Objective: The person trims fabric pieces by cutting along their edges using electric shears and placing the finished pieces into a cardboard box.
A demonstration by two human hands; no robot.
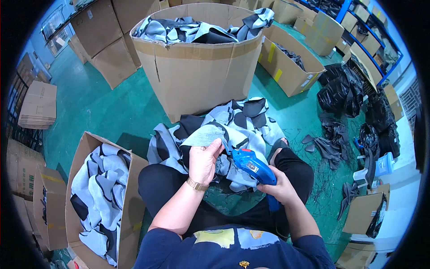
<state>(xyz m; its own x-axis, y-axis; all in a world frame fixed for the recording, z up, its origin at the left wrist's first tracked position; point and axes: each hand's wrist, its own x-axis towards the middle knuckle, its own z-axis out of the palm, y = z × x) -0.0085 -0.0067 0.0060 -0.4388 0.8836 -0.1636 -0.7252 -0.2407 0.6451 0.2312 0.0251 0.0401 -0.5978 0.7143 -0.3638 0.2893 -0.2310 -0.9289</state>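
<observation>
My left hand [203, 162], with a gold watch at the wrist, pinches the edge of a light grey fabric piece [205, 136] with black trim. My right hand [281, 184] is wrapped round the handle of blue electric scissors [251, 165]. The tip of the scissors is at the edge of the fabric, close to my left fingers; I cannot tell whether the blades touch it. Beneath and beyond, a heap of grey and black fabric pieces [264, 127] lies on the floor between my legs.
A tall carton [201, 71] full of fabric pieces stands ahead. Another open carton [127, 224] of pieces is at my left. On the right are black plastic bags [340, 92], dark scraps [331, 143] and a long carton [291, 74]. Thread-like offcuts litter the green floor [324, 188].
</observation>
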